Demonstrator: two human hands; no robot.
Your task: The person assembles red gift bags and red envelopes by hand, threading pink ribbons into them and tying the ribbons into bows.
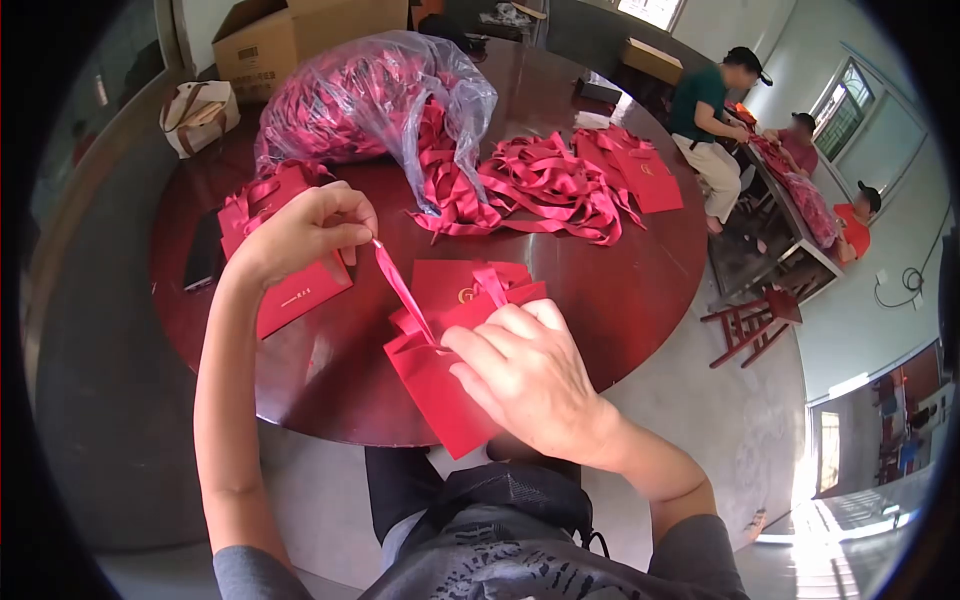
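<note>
My left hand (325, 225) is raised over the table, thumb and finger pinching the end of a red ribbon (402, 290). The ribbon runs down, taut and slanting, to the top edge of a red paper gift bag (440, 400) at the table's front edge. My right hand (530, 375) is closed at that bag's upper edge, where the ribbon meets it; its fingers hide the exact grip. Just behind lies another red gift bag (430, 280) with a gold letter and a ribbon handle (490, 283).
A clear plastic bag (350, 95) full of red ribbons stands at the back, beside a loose ribbon pile (545, 185). Red bags lie left (310, 295) and right (650, 185). Behind are a carton (310, 45) and a tote (200, 120). Several people work at another table (790, 215).
</note>
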